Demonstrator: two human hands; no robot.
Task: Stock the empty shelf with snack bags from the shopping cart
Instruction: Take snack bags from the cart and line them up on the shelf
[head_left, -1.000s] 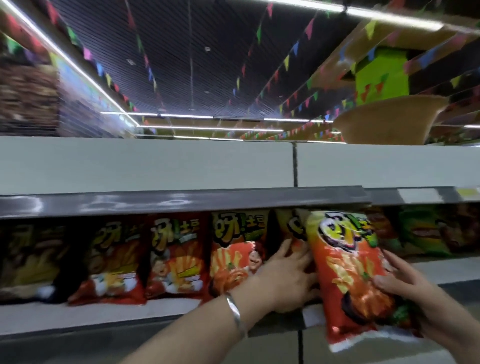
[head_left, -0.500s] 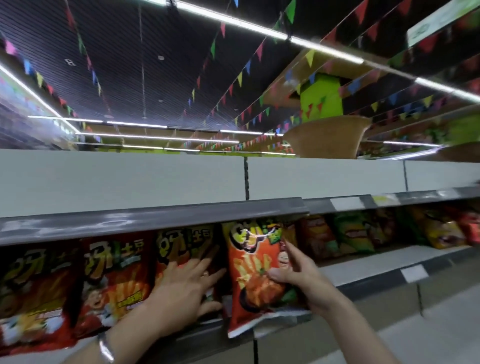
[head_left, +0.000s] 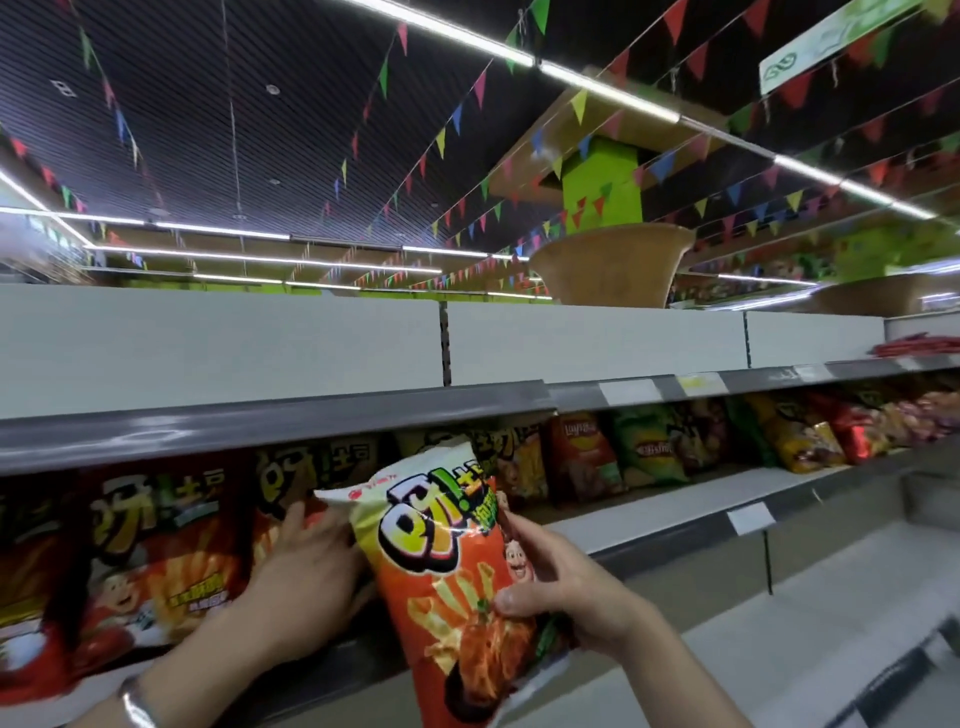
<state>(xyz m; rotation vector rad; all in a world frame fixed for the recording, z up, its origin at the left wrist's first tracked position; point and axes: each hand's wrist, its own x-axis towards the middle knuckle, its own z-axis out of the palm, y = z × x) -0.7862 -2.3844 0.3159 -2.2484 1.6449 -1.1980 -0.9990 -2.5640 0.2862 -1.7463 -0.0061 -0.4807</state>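
Nearest the viewer, the right hand (head_left: 563, 587) grips an orange snack bag (head_left: 457, 582) by its right edge, thumb on the printed face and fingers behind. The bag is tilted, its top leaning left toward the shelf opening and its lower end hanging in front of the shelf lip; it is not yet seated. The left hand (head_left: 306, 566), a bracelet (head_left: 136, 709) on its wrist, lies with straight fingers flat against a stocked bag (head_left: 283, 514), apparently pressing it aside to open a slot.

Progress, as judged here: a row of red bags (head_left: 156, 551) already stands on the shelf (head_left: 649, 514) to the left, so part of the stocking is done. The held bag remains to be set in, and bare shelf board extends to the right of it. The cart is out of view, so the number left cannot be told.

Farther right along the same level stand other brands' chip bags (head_left: 644, 452). The dark upper shelf rail (head_left: 270, 423) overhangs the opening, so the bag's raised top probably must pass under it. Bunting (head_left: 467, 156) hangs from the ceiling beyond.
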